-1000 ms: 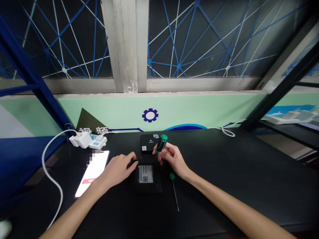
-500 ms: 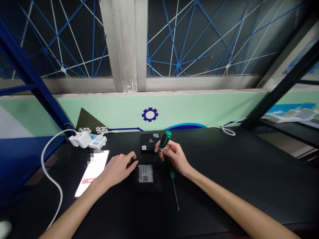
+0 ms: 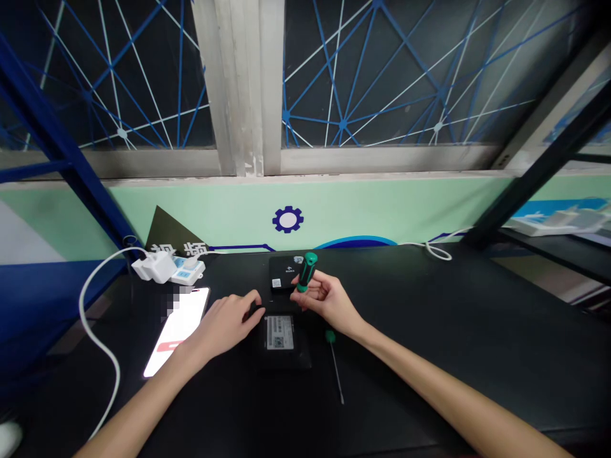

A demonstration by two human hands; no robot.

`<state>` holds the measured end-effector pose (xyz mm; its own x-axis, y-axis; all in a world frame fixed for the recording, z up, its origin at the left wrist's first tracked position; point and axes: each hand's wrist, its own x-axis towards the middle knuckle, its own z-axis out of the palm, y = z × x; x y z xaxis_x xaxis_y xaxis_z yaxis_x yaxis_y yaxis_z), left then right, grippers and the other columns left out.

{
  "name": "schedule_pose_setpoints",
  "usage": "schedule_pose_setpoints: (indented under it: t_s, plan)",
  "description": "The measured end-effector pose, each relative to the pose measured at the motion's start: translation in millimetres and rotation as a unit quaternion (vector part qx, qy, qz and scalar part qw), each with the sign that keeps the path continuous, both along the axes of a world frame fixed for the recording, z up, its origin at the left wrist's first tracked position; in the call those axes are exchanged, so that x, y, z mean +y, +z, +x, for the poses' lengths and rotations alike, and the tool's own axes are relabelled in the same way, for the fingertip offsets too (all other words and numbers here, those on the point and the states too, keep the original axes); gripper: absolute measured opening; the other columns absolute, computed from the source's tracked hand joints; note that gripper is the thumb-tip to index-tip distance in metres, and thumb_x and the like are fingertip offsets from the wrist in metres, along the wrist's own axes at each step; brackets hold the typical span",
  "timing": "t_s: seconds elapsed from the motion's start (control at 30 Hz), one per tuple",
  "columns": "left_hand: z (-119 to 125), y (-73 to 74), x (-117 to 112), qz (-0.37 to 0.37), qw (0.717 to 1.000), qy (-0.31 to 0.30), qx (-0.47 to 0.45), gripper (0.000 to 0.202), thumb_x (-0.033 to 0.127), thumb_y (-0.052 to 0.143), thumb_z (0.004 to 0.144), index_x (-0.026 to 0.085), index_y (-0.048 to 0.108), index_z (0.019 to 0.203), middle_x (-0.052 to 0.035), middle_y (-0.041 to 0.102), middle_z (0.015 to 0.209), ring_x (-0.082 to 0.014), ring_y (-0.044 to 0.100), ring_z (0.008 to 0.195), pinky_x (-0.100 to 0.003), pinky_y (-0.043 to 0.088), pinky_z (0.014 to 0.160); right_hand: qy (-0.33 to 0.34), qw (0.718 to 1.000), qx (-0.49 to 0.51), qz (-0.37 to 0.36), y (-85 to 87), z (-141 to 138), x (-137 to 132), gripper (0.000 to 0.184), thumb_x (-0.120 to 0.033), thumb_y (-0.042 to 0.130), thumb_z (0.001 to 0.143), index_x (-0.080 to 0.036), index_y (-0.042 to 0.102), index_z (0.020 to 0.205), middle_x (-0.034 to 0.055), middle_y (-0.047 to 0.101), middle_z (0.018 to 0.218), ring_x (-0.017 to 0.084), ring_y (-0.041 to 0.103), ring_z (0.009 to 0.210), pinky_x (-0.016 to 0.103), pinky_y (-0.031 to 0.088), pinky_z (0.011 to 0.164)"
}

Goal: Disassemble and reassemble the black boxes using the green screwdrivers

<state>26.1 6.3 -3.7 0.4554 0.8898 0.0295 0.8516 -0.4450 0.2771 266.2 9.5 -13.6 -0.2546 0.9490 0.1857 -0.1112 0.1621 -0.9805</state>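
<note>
- The right hand (image 3: 330,299) has its thumb and fingers closed round the lower handle of an upright screwdriver (image 3: 308,270), above the far right corner of the labelled device (image 3: 279,332).
- Its wrist is raised, and the forearm slants in from the lower right.
- That screwdriver has a green and black handle, its top leaning slightly right; its tip cannot be made out.
- The left hand (image 3: 231,319) lies palm down at the device's far left corner, thumb and forefinger curved with a gap between; whether it grips the device cannot be told.
- The device is black and flat, with a pale printed label facing up.
- Right of the device lies a second screwdriver (image 3: 336,369), green-handled.
- Beyond the device sits a black box (image 3: 282,270); well left, a lit phone (image 3: 184,327).
</note>
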Motion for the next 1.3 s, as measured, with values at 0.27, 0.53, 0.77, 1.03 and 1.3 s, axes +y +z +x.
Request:
schedule_pose_setpoints:
  t_s: [0.27,0.53,0.77,1.03,1.3]
  plan:
    - [0.4,2.8,-0.9,-0.003,1.0,0.0,-0.001,0.018,0.041,0.044,0.099,0.027,0.055,0.096,0.0043,0.058,0.065,-0.0183,0.059,0.059,-0.026,0.029,0.054,0.005,1.0,0.002,0.008,1.4,1.5,-1.8,0.034,-0.041,0.08,0.078,-0.015,0.07,0.097,-0.002,0.063,0.065,0.01,0.059,0.058,0.024,0.052,0.058]
    - [-0.3,0.8,-0.4,0.0,1.0,0.001,0.001,0.02,0.042,0.043,0.099,0.027,0.056,0.099,0.0039,0.058,0.065,-0.0196,0.06,0.063,-0.027,0.029,0.055,0.015,1.0,0.019,-0.015,4.2,-0.1,-1.6,0.042,-0.035,0.093,0.06,-0.018,0.063,0.084,-0.0048,0.06,0.065,0.009,0.057,0.055,0.022,0.053,0.055]
    - [-0.5,1.5,-0.8,-0.003,1.0,0.001,-0.005,0.021,0.043,0.043,0.099,0.027,0.057,0.099,0.0041,0.058,0.064,-0.0198,0.059,0.061,-0.026,0.028,0.054,0.008,1.0,-0.002,-0.024,3.9,2.2,-0.1,0.044,-0.039,0.095,0.053,-0.017,0.06,0.07,-0.0039,0.062,0.063,0.009,0.058,0.052,0.023,0.051,0.054]
    - [-0.8,0.0,0.0,0.001,1.0,-0.003,-0.002,0.021,0.042,0.043,0.099,0.027,0.057,0.099,0.0033,0.059,0.065,-0.0205,0.061,0.063,-0.027,0.03,0.055,0.013,0.998,-0.03,-0.045,0.3,4.7,4.9,0.039,-0.041,0.093,0.055,-0.015,0.066,0.064,0.0003,0.068,0.061,0.012,0.061,0.053,0.025,0.052,0.056]
    - [-1.1,0.3,-1.0,0.001,1.0,-0.002,-0.007,0.02,0.042,0.042,0.099,0.027,0.056,0.097,0.0043,0.058,0.064,-0.0193,0.059,0.06,-0.027,0.029,0.054,0.039,0.998,-0.046,-0.031,0.9,7.4,5.1,0.036,-0.049,0.086,0.067,-0.015,0.075,0.074,0.0048,0.073,0.075,0.014,0.064,0.065,0.026,0.054,0.062]
